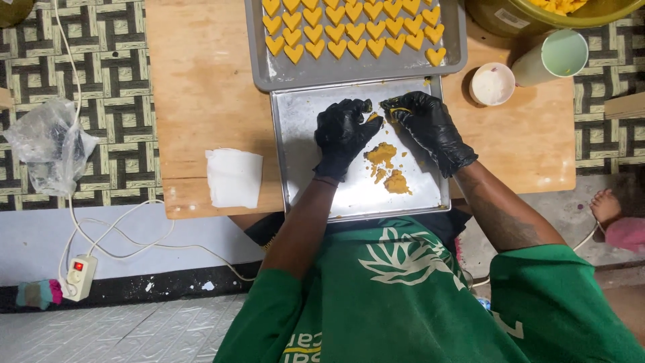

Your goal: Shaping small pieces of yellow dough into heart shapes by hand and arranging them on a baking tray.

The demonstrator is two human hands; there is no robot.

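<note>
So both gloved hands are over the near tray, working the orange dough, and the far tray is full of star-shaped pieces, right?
Not quite: the head view shows heart-shaped pieces on the far tray, not stars. The rest holds: the left hand and right hand, in black gloves, are over the near tray with the orange dough.

Two metal trays (pixel 295 124); two gloved hands (pixel 342 134); two cups (one overturned) (pixel 492 84)
</note>
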